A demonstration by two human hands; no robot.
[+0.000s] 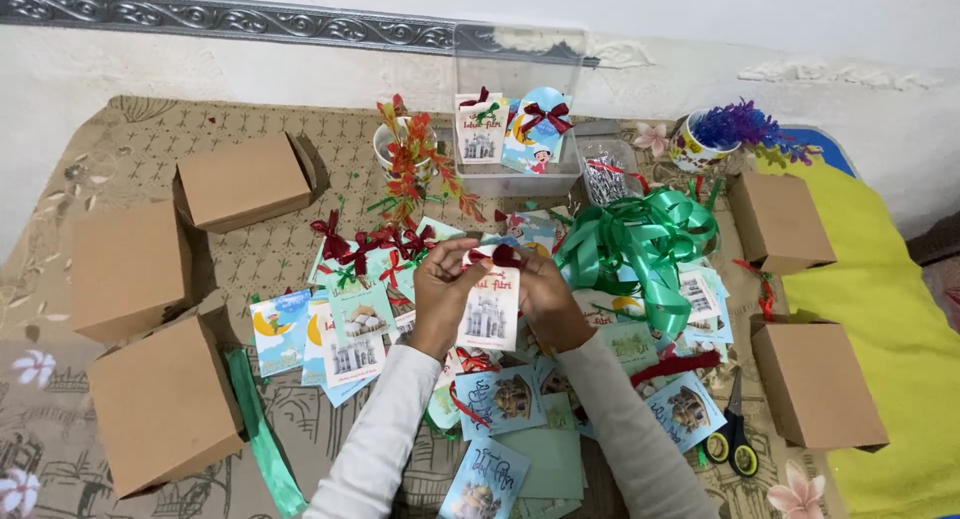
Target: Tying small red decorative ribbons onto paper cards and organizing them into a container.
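Red ribbon bow [503, 256] sits atop the white card [490, 311]; we pinch both with left hand [443, 294] and right hand [545, 297], keeping it centred.

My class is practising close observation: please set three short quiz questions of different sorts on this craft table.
1. True or false: both hands hold one white card with a red bow.
2. Which lies nearest the right hand? A) scissors B) green ribbon bundle C) clear plastic box
3. Fill in: the left hand has ___ brown cardboard boxes on its side of the table.

Key: 1 true; 2 B; 3 three.
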